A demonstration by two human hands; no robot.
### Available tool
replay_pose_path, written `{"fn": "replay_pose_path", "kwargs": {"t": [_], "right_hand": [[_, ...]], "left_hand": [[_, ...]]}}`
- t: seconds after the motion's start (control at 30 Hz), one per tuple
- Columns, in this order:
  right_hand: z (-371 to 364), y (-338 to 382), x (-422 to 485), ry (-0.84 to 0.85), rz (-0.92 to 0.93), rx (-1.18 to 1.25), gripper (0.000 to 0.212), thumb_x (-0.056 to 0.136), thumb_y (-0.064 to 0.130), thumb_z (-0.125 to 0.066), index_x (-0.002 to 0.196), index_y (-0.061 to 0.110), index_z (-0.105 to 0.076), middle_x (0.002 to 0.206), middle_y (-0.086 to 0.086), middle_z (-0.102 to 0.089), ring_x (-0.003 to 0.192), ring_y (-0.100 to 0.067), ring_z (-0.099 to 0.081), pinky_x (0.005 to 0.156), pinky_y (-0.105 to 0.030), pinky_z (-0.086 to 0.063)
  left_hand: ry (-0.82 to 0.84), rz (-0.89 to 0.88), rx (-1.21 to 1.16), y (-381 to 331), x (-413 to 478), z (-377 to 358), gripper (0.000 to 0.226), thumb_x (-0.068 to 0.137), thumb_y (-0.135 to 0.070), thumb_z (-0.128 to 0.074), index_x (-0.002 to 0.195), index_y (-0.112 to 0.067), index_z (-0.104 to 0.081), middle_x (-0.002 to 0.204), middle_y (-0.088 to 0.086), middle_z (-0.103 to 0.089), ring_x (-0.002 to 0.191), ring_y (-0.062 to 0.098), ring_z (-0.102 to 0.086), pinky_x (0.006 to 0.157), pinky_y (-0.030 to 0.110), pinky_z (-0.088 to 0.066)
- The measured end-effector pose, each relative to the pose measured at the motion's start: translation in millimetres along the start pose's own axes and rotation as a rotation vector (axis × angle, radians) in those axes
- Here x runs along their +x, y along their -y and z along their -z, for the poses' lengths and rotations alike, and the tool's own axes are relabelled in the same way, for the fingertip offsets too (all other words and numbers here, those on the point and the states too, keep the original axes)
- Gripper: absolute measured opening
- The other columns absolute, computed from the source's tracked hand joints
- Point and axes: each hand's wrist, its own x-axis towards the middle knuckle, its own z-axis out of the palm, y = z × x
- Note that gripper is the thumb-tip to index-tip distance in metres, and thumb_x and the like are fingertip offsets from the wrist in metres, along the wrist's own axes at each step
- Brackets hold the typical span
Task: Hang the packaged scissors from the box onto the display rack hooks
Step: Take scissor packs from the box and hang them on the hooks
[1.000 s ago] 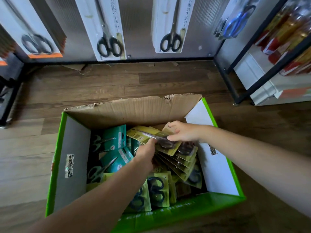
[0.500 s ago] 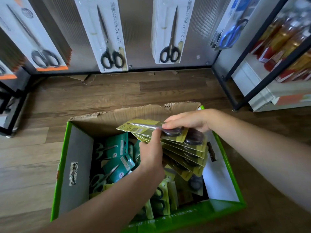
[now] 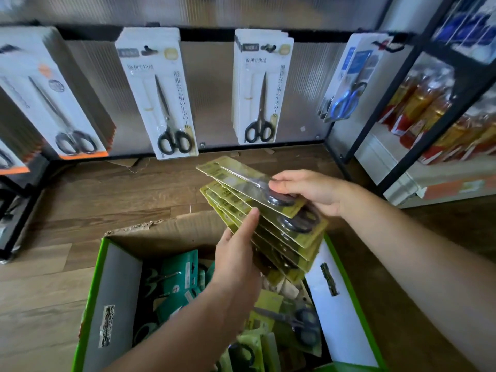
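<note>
A fanned stack of yellow-green scissors packs point(image 3: 241, 200) is held above the green cardboard box point(image 3: 118, 277). My right hand point(image 3: 308, 191) grips the stack at its handle end, fingers over the top pack. My left hand point(image 3: 236, 253) holds the stack's near edge, thumb pressed on the side of the cards. More yellow and teal packs point(image 3: 179, 275) lie inside the box. The display rack point(image 3: 209, 36) stands ahead, with white packs of black-handled scissors point(image 3: 161, 95) hanging from its hooks.
A black metal shelf point(image 3: 397, 108) with red and orange bottled goods stands at the right. Blue-handled scissors packs point(image 3: 349, 81) hang at the rack's right end. Orange-edged packs point(image 3: 53, 103) hang at the left. Wooden floor surrounds the box.
Both hands have lifted the fanned stack of yellow-green packs up out of the box toward the rack. The view has tilted upward, showing the hooks.
</note>
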Motion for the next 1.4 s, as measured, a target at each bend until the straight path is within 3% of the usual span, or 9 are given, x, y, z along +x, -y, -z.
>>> {"fn": "replay_pose_path", "kwargs": {"t": [0.2, 0.37, 0.5, 0.57, 0.67, 0.73, 0.97, 1.07, 1.4], "right_hand": [[-11, 26, 7, -0.312, 0.157, -0.099, 0.052, 0.069, 0.065, -0.069, 0.103, 0.026, -0.066, 0.102, 0.001, -0.071, 0.097, -0.019, -0.068, 0.093, -0.047, -0.053], [7, 56, -3, -0.294, 0.221, 0.048, 0.038, 0.083, 0.044, -0.071, 0.107, 0.016, -0.063, 0.101, -0.005, -0.073, 0.1, -0.024, -0.068, 0.096, -0.047, -0.052], [19, 97, -16, -0.245, 0.274, 0.128, 0.016, 0.087, 0.031, -0.069, 0.079, 0.018, -0.065, 0.069, 0.008, -0.068, 0.076, -0.016, -0.061, 0.071, -0.03, -0.044], [21, 111, -23, -0.185, 0.264, 0.184, 0.008, 0.089, 0.022, -0.068, 0.091, 0.015, -0.07, 0.087, 0.0, -0.071, 0.082, -0.016, -0.064, 0.074, -0.029, -0.048], [24, 127, -36, -0.106, 0.235, 0.129, 0.076, 0.086, 0.012, -0.071, 0.15, 0.023, -0.033, 0.142, -0.006, -0.049, 0.13, -0.018, -0.046, 0.114, -0.035, -0.03], [25, 142, -45, -0.047, 0.25, 0.044, 0.091, 0.085, 0.013, -0.073, 0.151, 0.045, -0.019, 0.142, -0.003, -0.045, 0.135, -0.018, -0.039, 0.119, -0.035, -0.019], [10, 180, -47, -0.378, 0.46, -0.075, 0.033, 0.082, 0.044, -0.074, 0.113, 0.037, -0.064, 0.125, 0.003, -0.058, 0.112, -0.014, -0.058, 0.102, -0.038, -0.046], [7, 187, -42, -0.513, 0.495, -0.035, 0.043, 0.078, 0.047, -0.077, 0.117, 0.037, -0.061, 0.122, 0.006, -0.06, 0.111, -0.015, -0.06, 0.099, -0.04, -0.049], [40, 207, -67, -0.602, 0.546, -0.009, 0.048, 0.082, 0.031, -0.078, 0.127, 0.031, -0.063, 0.12, 0.01, -0.061, 0.115, -0.013, -0.058, 0.104, -0.037, -0.045]], "left_hand": [[0.05, -0.109, 0.11, -44, 8, -18, 0.042, 0.085, -0.021, -0.073, 0.125, -0.017, -0.06, 0.111, 0.013, -0.073, 0.1, 0.033, -0.071, 0.092, 0.055, -0.053], [0.07, -0.145, 0.265, -90, 5, -35, 0.043, 0.082, -0.019, -0.073, 0.122, -0.012, -0.061, 0.105, 0.014, -0.075, 0.094, 0.032, -0.073, 0.076, 0.045, -0.059], [0.074, -0.159, 0.383, -137, -1, -55, 0.037, 0.085, -0.02, -0.071, 0.119, -0.008, -0.063, 0.1, 0.014, -0.075, 0.084, 0.03, -0.075, 0.063, 0.038, -0.06], [0.039, -0.193, 0.441, -157, -4, -63, 0.036, 0.084, -0.02, -0.072, 0.117, -0.007, -0.062, 0.097, 0.015, -0.076, 0.08, 0.03, -0.075, 0.06, 0.038, -0.059], [-0.01, -0.275, 0.53, -175, -11, -67, 0.035, 0.083, -0.019, -0.074, 0.113, -0.008, -0.061, 0.094, 0.016, -0.076, 0.084, 0.034, -0.074, 0.073, 0.045, -0.061], [0.0, -0.277, 0.555, -181, -19, -69, 0.036, 0.08, -0.022, -0.076, 0.111, -0.009, -0.063, 0.094, 0.016, -0.076, 0.086, 0.035, -0.074, 0.081, 0.051, -0.059], [0.032, -0.346, 0.415, -202, -24, -90, 0.039, 0.082, -0.027, -0.067, 0.116, -0.008, -0.064, 0.099, 0.019, -0.074, 0.086, 0.037, -0.073, 0.076, 0.054, -0.06], [0.059, -0.338, 0.312, -206, -23, -102, 0.042, 0.082, -0.028, -0.064, 0.119, -0.008, -0.062, 0.099, 0.018, -0.074, 0.078, 0.033, -0.073, 0.057, 0.038, -0.057], [0.147, -0.385, 0.38, -217, -39, -134, 0.027, 0.09, -0.012, -0.063, 0.117, -0.01, -0.066, 0.099, 0.015, -0.076, 0.089, 0.036, -0.073, 0.081, 0.051, -0.059]]}}
